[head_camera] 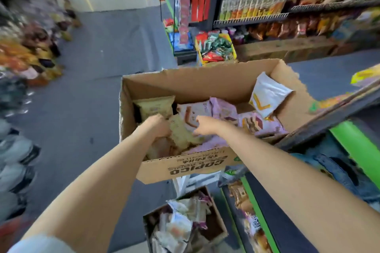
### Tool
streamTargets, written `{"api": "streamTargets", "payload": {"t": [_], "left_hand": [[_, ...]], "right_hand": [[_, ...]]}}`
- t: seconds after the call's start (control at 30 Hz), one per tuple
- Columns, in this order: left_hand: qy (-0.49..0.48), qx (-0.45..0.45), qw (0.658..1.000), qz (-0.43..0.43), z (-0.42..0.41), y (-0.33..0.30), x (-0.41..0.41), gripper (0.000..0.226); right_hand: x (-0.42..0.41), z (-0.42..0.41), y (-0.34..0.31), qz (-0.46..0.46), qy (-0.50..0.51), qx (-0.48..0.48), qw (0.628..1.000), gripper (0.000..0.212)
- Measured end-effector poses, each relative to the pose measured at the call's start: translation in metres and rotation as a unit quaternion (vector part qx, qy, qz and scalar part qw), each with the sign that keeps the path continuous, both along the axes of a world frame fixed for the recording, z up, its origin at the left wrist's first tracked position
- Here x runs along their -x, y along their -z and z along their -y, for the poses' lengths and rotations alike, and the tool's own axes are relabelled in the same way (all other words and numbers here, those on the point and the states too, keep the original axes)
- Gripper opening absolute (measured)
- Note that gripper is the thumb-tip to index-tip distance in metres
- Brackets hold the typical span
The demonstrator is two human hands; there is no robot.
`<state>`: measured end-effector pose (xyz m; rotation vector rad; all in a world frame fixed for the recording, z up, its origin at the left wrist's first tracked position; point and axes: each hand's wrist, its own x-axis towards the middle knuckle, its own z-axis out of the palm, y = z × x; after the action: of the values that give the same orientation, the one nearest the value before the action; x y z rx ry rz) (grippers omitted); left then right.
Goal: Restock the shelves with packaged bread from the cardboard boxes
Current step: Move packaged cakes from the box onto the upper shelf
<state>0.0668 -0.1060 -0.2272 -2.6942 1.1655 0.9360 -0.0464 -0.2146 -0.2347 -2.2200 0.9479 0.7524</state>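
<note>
An open cardboard box (185, 84) printed "COPICO" stands in front of me, filled with packaged bread. Both my hands reach into it. My left hand (159, 126) is curled around a pale yellowish bread pack (183, 132) near the box's left side. My right hand (202, 126) is curled and touches a pink and white pack (190, 112) in the middle; its fingertips are hidden. More pink packs (259, 124) lie to the right. A white pack with an orange mark (267, 94) leans against the right wall. A beige pack (155, 107) stands at the back left.
A second, lower cardboard box (216, 230) with crumpled wrappers sits below. A green-edged shelf (357, 146) with bread runs along the right. Wire snack shelves (257, 18) stand behind, a yellow bin of snacks (216, 49) beyond the box. Grey aisle floor (92, 88) stretches left, goods line the left side.
</note>
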Motion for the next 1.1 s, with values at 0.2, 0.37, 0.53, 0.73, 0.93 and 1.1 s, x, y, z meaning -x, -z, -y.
{"api": "streamTargets", "payload": {"t": [0.2,0.37,0.53,0.73,0.93,1.1], "left_hand": [[-0.064,-0.038,0.992,-0.1,-0.008,0.031,-0.021,0.049],[-0.138,-0.018,0.97,-0.199,-0.013,0.035,-0.033,0.049],[-0.23,0.151,0.92,-0.28,-0.005,0.037,-0.04,0.05],[-0.296,0.245,0.863,-0.328,0.017,0.035,-0.029,0.045],[-0.446,0.23,0.861,-0.075,0.027,0.055,-0.039,0.076],[-0.471,0.31,0.802,-0.197,0.019,0.075,-0.056,0.099]], "right_hand": [[-0.03,-0.001,0.031,-0.054,0.014,-0.072,0.996,0.054],[-0.026,0.011,0.037,-0.038,0.106,-0.115,0.987,0.076],[-0.022,0.031,0.042,0.22,0.411,-0.242,0.851,0.066],[-0.021,0.028,0.026,0.308,0.493,-0.315,0.75,0.038],[-0.013,0.035,0.027,0.364,0.498,-0.107,0.78,0.06],[0.001,0.042,0.011,0.419,0.455,-0.073,0.783,0.056]]}}
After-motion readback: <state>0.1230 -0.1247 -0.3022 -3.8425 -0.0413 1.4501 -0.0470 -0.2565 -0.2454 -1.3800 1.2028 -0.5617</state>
